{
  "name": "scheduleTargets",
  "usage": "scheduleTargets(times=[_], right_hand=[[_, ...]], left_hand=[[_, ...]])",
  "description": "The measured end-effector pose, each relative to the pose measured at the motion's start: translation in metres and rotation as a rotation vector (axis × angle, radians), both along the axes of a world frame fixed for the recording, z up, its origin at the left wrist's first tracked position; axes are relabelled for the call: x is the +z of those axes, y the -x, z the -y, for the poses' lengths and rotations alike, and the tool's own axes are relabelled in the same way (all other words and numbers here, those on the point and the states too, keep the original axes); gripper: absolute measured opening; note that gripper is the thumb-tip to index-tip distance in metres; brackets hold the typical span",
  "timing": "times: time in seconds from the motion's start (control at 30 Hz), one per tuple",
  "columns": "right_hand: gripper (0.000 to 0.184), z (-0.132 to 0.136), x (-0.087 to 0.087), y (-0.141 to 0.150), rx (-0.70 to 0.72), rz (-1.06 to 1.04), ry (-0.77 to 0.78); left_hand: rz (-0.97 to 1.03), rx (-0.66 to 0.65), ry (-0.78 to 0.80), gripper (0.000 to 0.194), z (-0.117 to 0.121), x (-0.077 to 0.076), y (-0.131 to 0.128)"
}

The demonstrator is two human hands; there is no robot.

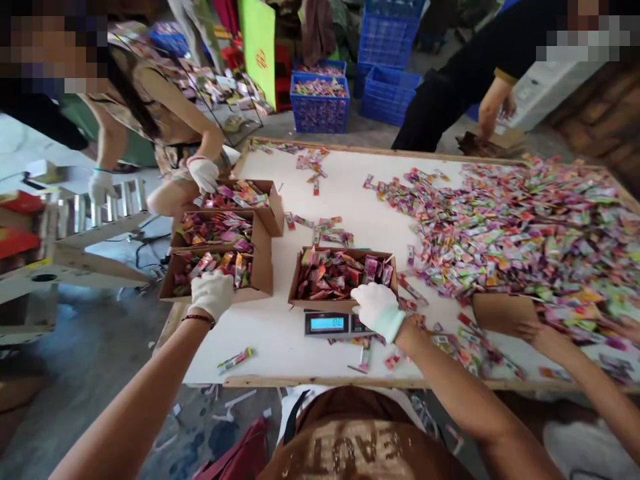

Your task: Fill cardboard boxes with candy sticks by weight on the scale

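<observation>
My left hand (213,295), in a white glove, is curled at the front of an open cardboard box (263,267) filled with small colourful packets (243,269). Its fingertips are hidden, so what they grip cannot be made out. My right hand (379,310), also gloved, has its fingers bent against the front right corner of another packet-filled cardboard box (320,305). That box rests on a digital scale (306,325) with a lit blue display, whose right side is partly covered by my hand.
Two more filled boxes (276,207) stand at the table's left edge, beside a gloved person (165,100) and a metal roller frame (100,217). Loose packets (525,227) heap on the right, where another person's hand (543,337) holds a cardboard box (503,313). Blue crates (320,117) stand behind.
</observation>
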State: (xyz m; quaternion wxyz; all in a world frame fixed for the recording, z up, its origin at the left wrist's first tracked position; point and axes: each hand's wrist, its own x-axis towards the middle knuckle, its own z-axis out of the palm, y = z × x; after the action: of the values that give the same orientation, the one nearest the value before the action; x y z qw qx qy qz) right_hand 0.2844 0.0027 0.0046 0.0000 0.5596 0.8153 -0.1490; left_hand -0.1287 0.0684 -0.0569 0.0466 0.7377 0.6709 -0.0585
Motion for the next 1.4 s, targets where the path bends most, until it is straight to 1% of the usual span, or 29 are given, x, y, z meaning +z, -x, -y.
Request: scheduleTargets(times=[0.07, 0.1, 0.13, 0.2, 0.23, 0.3, 0.37, 0.43, 0.47, 0.57, 0.67, 0.73, 0.8, 0.87, 0.93, 0.97, 1.03, 1.07, 1.1, 1.13, 1.2, 1.23, 1.27, 1.33, 1.4], right_hand=[[0.01, 0.0, -0.007, 0.003, -0.005, 0.045, 0.043], [0.007, 0.002, -0.007, 0.0, -0.012, 0.031, 0.037], [0.009, 0.005, -0.004, -0.005, -0.014, -0.028, 0.017], [0.025, 0.014, 0.004, -0.02, -0.009, -0.205, -0.044], [0.034, 0.018, 0.01, -0.031, -0.015, -0.287, -0.074], [0.046, 0.025, 0.019, -0.053, -0.078, -0.401, -0.134], [0.054, 0.027, 0.024, -0.074, -0.205, -0.505, -0.195], [0.063, 0.023, 0.027, -0.089, -0.315, -0.616, -0.235], [0.068, 0.018, 0.027, -0.092, -0.337, -0.649, -0.231], [0.079, -0.003, 0.027, -0.087, -0.297, -0.647, -0.186], [0.08, -0.029, 0.029, -0.066, -0.238, -0.566, -0.164], [0.079, -0.045, 0.032, -0.05, -0.198, -0.473, -0.132], [0.08, -0.055, 0.033, -0.035, -0.15, -0.355, -0.06], [0.08, -0.06, 0.031, -0.023, -0.102, -0.215, 0.036], [0.078, -0.061, 0.025, -0.014, -0.048, -0.08, 0.108], [0.073, -0.06, 0.022, -0.01, -0.019, -0.027, 0.123], [0.048, -0.06, 0.014, -0.006, 0.028, 0.044, 0.104], [0.037, -0.06, 0.01, -0.005, 0.047, 0.061, 0.083], [0.033, -0.061, 0.007, -0.004, 0.064, 0.065, 0.065], [0.036, -0.061, 0.004, -0.004, 0.083, 0.062, 0.058], [0.054, -0.062, -0.002, -0.005, 0.113, 0.048, 0.071], [0.063, -0.063, -0.004, -0.005, 0.124, 0.043, 0.081], [0.064, -0.064, -0.007, -0.006, 0.129, 0.042, 0.083], [0.048, -0.064, -0.012, -0.008, 0.133, 0.026, 0.062], [0.037, -0.063, -0.014, -0.012, 0.141, -0.064, 0.009]], left_hand=[[0.131, -0.047, -0.031, 0.037, 0.008, 0.009, -0.034], [0.241, -0.064, -0.047, 0.04, 0.013, 0.015, -0.051], [0.369, -0.077, -0.066, 0.042, 0.019, 0.021, -0.067], [0.613, -0.102, -0.113, 0.043, 0.03, 0.034, -0.094], [0.698, -0.113, -0.14, 0.043, 0.034, 0.041, -0.104], [0.764, -0.135, -0.191, 0.041, 0.04, 0.053, -0.116], [0.808, -0.146, -0.225, 0.041, 0.041, 0.061, -0.121], [0.861, -0.155, -0.219, 0.048, 0.039, 0.066, -0.125], [0.875, -0.166, -0.219, 0.052, 0.036, 0.068, -0.127], [0.817, -0.255, -0.253, 0.061, 0.022, 0.076, -0.137], [0.704, -0.349, -0.27, 0.071, 0.009, 0.09, -0.152], [0.612, -0.379, -0.236, 0.076, 0.006, 0.102, -0.165], [0.481, -0.381, -0.164, 0.074, 0.008, 0.114, -0.18], [0.321, -0.358, -0.075, 0.07, 0.013, 0.122, -0.195], [0.18, -0.361, 0.008, 0.062, 0.017, 0.123, -0.209], [0.138, -0.374, 0.038, 0.054, 0.018, 0.122, -0.214], [0.119, -0.404, 0.072, 0.041, 0.018, 0.115, -0.222], [0.13, -0.407, 0.079, 0.037, 0.017, 0.111, -0.224], [0.142, -0.399, 0.081, 0.036, 0.017, 0.107, -0.226], [0.147, -0.387, 0.085, 0.036, 0.016, 0.104, -0.226], [0.186, -0.357, 0.064, 0.036, 0.016, 0.102, -0.224], [0.24, -0.35, 0.027, 0.037, 0.017, 0.102, -0.22], [0.316, -0.345, -0.034, 0.041, 0.018, 0.103, -0.214], [0.495, -0.313, -0.212, 0.044, 0.021, 0.104, -0.195], [0.599, -0.214, -0.382, 0.034, 0.03, 0.098, -0.164]])
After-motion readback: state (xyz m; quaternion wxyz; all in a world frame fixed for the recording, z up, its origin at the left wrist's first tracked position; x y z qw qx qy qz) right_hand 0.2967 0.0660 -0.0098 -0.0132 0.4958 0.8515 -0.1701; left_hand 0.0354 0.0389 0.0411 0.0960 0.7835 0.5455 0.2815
